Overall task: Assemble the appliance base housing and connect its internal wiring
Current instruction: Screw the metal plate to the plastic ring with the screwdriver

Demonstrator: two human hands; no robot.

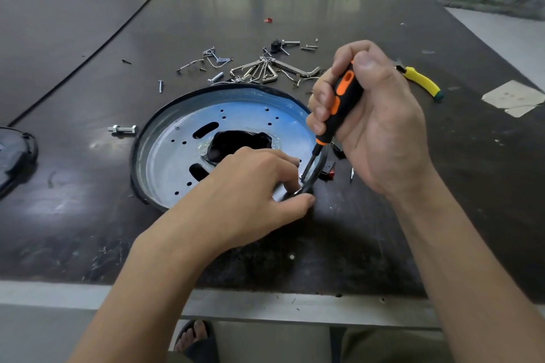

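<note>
Housing [165, 156] sits mid-table [88, 230], slightly left of centre: round metal disc with a blue sheen, black rim, small round holes, two oblong slots, dark centre opening with crinkled clear film round it. Dark cover [14, 156] at far left edge, cut off by the frame. Bolt [122, 129] just left of the housing. Left hand [250, 186] lies over the near right part of the disc, fingers curled, thumb and fingers pinching the rim beside a dark cable [320, 168]. Hex keys [265, 71] and loose screws [215, 59] behind the disc. Right hand [377, 127] is wrapped round a black-orange screwdriver [342, 97], tip down at the rim next to the left fingers. Yellow-handled tool [421, 81] further right. Paper [513, 97] at far right, its faint marks too blurred to read.
</note>
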